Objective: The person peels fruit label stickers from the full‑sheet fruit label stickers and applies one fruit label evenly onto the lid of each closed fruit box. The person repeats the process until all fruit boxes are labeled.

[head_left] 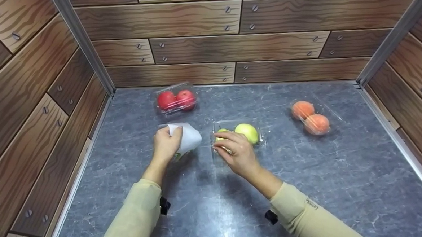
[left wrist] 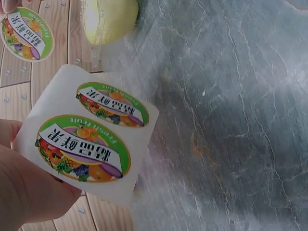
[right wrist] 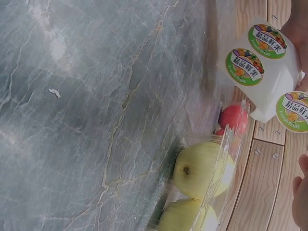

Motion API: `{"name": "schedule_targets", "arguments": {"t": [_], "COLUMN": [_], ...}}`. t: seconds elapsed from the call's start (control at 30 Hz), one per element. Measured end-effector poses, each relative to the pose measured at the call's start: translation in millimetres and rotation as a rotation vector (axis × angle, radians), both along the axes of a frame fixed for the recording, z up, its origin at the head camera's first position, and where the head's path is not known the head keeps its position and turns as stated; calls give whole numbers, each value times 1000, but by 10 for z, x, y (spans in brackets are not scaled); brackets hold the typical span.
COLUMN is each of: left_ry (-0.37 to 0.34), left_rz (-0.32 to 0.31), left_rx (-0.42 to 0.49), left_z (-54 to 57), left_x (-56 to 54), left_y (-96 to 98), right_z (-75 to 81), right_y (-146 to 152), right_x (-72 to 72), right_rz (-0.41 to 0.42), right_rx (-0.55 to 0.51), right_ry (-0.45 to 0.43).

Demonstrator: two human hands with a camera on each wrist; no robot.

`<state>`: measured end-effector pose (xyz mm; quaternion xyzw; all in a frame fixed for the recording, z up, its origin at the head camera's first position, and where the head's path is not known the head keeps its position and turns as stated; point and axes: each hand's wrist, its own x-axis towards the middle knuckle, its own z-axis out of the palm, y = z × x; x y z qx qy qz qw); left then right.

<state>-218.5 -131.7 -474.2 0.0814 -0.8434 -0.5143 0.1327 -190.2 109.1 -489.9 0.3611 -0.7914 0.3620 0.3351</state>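
My left hand [head_left: 164, 145] grips a white backing strip of stickers [head_left: 189, 138], curved over between thumb and fingers. Oval fruit labels with green rims show on the strip's face in the left wrist view. With its fingertips my right hand [head_left: 240, 153] pinches a loose oval sticker [left wrist: 27, 34] by the edge, apart from the strip. In the head view that hand is above a clear plastic box [head_left: 216, 125] with green apples [head_left: 246, 133] in it, partly covering one. The boxed apples [right wrist: 195, 168] also show in the right wrist view.
Behind the left hand stands a clear box with red apples [head_left: 185, 99]. Another clear box, with orange fruits [head_left: 316, 124], lies tilted at the right. Wood-patterned walls [head_left: 191, 18] enclose the grey marbled table [head_left: 344, 183] at the back and sides.
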Motion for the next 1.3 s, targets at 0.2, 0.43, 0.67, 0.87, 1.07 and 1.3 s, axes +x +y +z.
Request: {"name": "schedule_targets", "arguments": {"t": [0.2, 0.43, 0.67, 0.87, 1.07, 1.3], "left_ry": [-26, -63, -151, -183, -252, -294], "left_rz": [-29, -40, -26, -1, 66, 121], "left_rx": [15, 58, 45, -16, 21, -59], "left_z": [-44, -125, -250, -393, -442, -490], "left_x": [-17, -41, -39, -34, -11, -1], "left_y": [-31, -121, -278, -427, -531, -605], "right_z": [21, 65, 92, 105, 120, 101], "right_y": [52, 151, 266, 359, 441, 529], "right_x": [-8, 8, 15, 13, 25, 1], "right_rz": [-28, -79, -120, -164, -212, -239], "right_rx": [-56, -129, -201, -237, -279, -311], "right_ry": [-7, -63, -125, -174, -244, -273]}}
